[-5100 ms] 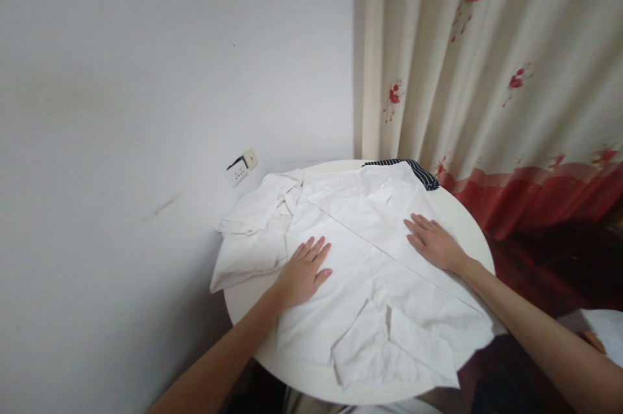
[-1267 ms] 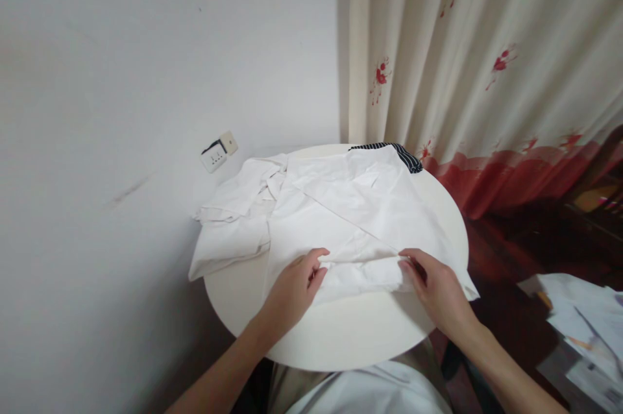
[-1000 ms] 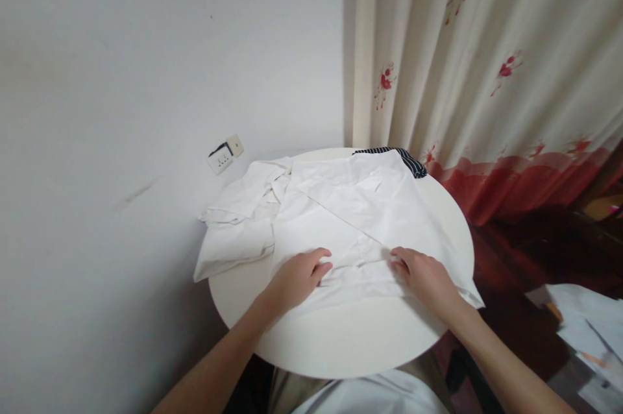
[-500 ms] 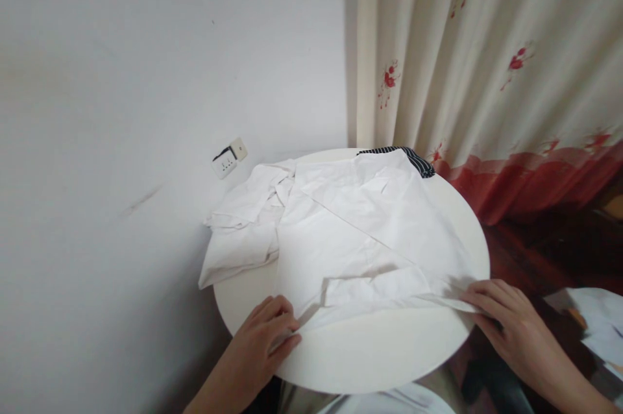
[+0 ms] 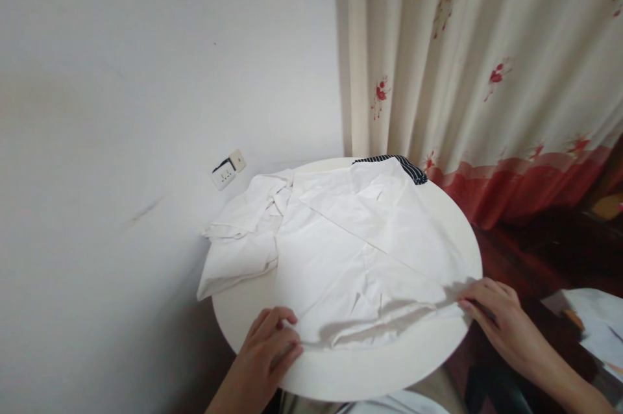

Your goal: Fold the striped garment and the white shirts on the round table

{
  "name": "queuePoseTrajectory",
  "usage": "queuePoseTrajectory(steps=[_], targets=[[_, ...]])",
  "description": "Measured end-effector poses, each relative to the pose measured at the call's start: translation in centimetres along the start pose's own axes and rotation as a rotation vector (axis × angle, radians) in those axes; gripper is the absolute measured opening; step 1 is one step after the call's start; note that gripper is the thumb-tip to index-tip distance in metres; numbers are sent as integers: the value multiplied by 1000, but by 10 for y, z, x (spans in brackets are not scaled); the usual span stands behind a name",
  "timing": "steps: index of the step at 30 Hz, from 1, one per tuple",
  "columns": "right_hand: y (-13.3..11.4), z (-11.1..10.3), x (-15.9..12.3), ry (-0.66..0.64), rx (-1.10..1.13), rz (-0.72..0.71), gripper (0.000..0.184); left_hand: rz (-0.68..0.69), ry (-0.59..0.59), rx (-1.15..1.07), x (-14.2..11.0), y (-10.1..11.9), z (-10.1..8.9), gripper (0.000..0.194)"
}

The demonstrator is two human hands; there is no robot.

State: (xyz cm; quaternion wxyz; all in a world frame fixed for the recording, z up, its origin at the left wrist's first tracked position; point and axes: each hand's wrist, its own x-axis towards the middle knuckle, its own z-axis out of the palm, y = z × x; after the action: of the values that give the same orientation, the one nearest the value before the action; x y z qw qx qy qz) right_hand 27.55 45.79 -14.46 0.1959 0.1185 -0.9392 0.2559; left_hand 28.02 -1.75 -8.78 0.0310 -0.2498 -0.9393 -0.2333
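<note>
A white shirt [image 5: 335,252] lies spread over a round white table [image 5: 341,376], a diagonal edge of cloth running across it. At its near left corner my left hand [image 5: 270,346] pinches the hem. My right hand [image 5: 491,310] grips the hem at the near right corner, by the table's rim. Between the two hands the hem sags toward me with a few creases. Bunched cloth, seemingly a sleeve, sits at the left and hangs past the table's edge. Partly covered by the shirt at the back is a black-and-white striped cloth [image 5: 411,167].
A pale wall [image 5: 146,76] with a socket [image 5: 224,175] borders the table on the left. Behind it hangs a cream curtain [image 5: 413,44] with red flowers and a red lower band. White papers [image 5: 591,320] lie at the lower right, above a dark reddish floor.
The near hem, folded back over the shirt before, now lies pulled down toward me between my hands. Both hands keep their hold on the corners. The view has shifted slightly.
</note>
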Motion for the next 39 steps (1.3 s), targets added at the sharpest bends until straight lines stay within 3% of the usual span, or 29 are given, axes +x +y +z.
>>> queuePoseTrajectory(steps=[2,11,16,24,30,33,35,37,39], targets=[[0,0,0,8,13,4,30,-10,43,-13,2,-4,1,22],[-1,8,9,123,-63,81,36,-158,261,-36,30,-25,15,39],[7,12,7,198,-91,148,46,-244,298,30,33,-40,21,47],[15,8,-1,236,-67,158,47,-255,361,94,20,-45,17,53],[8,12,0,281,-199,168,49,-245,348,209,17,-46,10,44],[4,14,4,319,-300,152,47,-193,439,287,22,-27,12,27],[3,15,8,325,-340,138,43,-43,478,303,28,-1,19,21],[1,16,12,331,-369,135,40,189,398,312,39,32,32,39],[-3,16,15,351,-389,134,36,415,216,352,53,63,48,53]])
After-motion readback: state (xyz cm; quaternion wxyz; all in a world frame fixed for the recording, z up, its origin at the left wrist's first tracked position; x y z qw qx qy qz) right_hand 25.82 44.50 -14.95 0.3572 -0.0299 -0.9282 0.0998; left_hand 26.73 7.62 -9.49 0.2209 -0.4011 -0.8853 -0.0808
